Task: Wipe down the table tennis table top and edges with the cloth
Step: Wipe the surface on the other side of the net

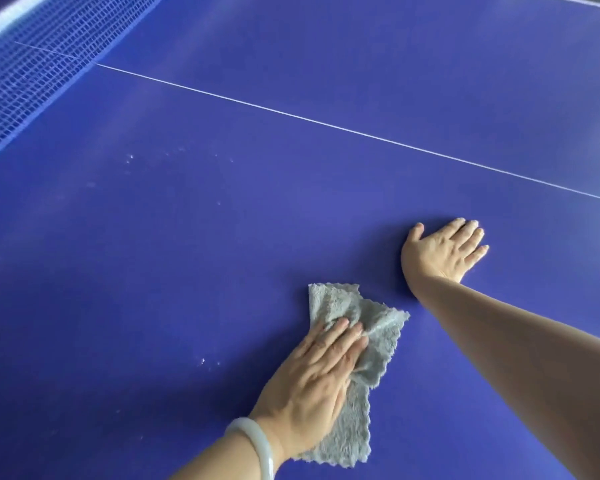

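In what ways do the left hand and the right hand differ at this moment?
The left hand presses on the grey cloth, while the right hand lies on the bare blue table. The left hand's fingers lie close together; the right hand's fingers are spread. The left wrist wears a pale bracelet; the right wrist wears none. Both hands are flat, palm down.

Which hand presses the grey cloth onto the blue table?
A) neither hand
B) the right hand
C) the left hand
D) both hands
C: the left hand, with the white bracelet, lies on the cloth, while the right hand rests flat on the bare table top, apart from it.
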Action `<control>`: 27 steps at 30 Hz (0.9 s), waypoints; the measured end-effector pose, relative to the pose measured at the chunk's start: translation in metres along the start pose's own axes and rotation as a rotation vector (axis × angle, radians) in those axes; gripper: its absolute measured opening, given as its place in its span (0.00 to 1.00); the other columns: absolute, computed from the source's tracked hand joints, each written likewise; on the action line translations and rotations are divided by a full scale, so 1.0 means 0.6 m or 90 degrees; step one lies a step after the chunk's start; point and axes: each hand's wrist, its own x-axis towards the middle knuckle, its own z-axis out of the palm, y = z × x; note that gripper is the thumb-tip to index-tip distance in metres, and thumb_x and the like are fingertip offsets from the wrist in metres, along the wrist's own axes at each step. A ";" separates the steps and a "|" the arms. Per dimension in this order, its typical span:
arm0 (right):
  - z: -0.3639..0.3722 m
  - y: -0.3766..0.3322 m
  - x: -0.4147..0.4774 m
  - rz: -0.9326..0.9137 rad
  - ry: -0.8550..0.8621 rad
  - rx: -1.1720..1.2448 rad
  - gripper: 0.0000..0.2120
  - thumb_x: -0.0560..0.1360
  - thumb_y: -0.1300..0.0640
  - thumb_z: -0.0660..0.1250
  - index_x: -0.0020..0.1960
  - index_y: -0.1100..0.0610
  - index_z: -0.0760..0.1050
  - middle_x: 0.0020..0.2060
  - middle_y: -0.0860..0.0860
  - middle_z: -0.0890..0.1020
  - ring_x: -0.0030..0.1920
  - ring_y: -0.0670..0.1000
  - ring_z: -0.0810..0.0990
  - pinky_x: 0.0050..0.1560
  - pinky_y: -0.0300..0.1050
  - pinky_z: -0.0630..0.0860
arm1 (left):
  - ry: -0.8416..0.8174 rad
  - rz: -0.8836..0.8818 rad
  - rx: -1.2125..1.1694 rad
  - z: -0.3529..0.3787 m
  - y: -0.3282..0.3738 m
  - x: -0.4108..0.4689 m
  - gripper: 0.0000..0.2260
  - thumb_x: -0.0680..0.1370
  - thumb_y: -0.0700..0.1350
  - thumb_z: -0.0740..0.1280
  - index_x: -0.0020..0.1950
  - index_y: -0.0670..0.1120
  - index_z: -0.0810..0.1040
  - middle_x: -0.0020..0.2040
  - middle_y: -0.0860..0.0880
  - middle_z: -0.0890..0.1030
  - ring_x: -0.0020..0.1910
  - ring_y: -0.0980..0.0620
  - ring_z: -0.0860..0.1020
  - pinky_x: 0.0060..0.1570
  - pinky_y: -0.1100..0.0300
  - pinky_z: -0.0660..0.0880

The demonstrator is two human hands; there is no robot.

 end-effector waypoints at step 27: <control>-0.010 0.207 -0.436 -0.237 -0.040 -0.052 0.34 0.80 0.43 0.39 0.80 0.60 0.46 0.79 0.49 0.44 0.80 0.49 0.43 0.78 0.48 0.34 | 0.067 -0.312 0.053 -0.042 -0.112 -0.061 0.24 0.83 0.45 0.48 0.80 0.41 0.54 0.80 0.45 0.54 0.80 0.44 0.47 0.77 0.47 0.46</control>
